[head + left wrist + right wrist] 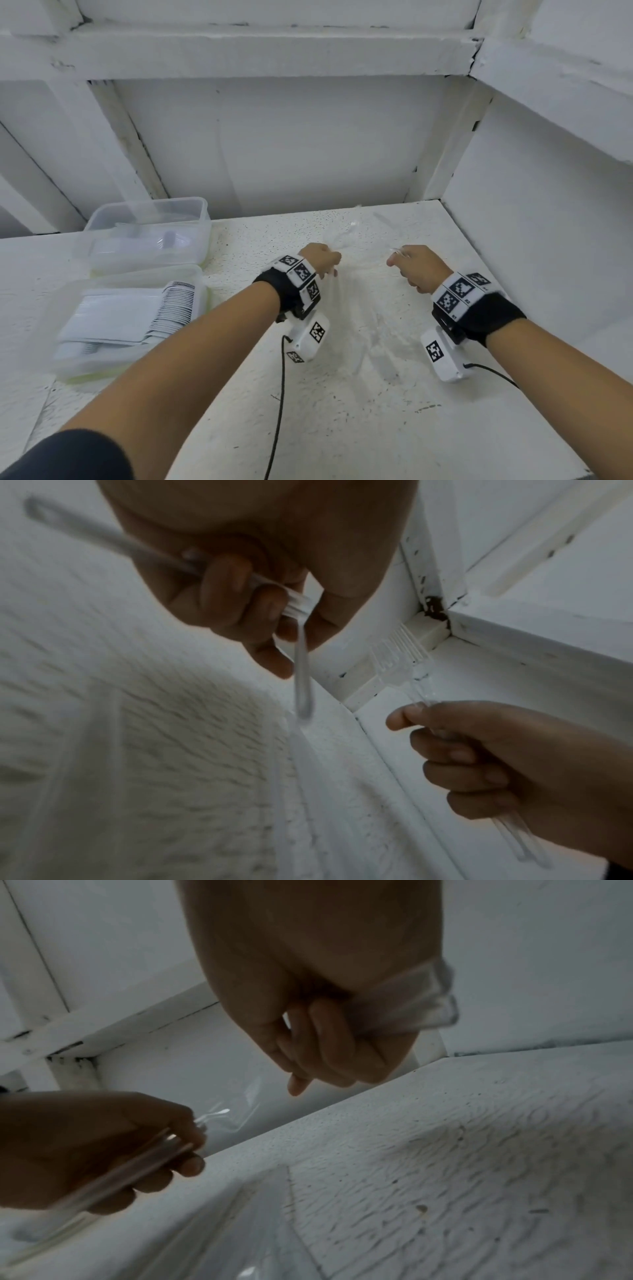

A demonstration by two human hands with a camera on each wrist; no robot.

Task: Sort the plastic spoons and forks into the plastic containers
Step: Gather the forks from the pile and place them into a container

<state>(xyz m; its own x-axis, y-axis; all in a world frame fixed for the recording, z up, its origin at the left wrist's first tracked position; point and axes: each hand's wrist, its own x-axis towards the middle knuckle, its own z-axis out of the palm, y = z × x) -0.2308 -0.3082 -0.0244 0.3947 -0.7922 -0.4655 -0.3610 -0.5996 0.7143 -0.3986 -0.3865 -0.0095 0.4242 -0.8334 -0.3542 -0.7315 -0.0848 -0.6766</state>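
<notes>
My left hand (320,262) hovers over the white table and grips a small bundle of clear plastic spoons (346,233); their bowls (221,1115) stick out past the fingers. One clear handle (302,683) hangs down from this fist (240,596). A short way to the right, my right hand (416,269) grips several clear forks (397,251), whose tines (399,650) point toward the back corner. Two clear plastic containers stand at the left: the far one (202,212) holds a few clear pieces, the near one (191,274) a dense stack of cutlery.
Faint clear plastic (346,329) lies on the table (376,428) between my wrists, too blurred to identify. White walls close the table at the back and right (548,240). Black cables (282,394) trail from both wrist cameras.
</notes>
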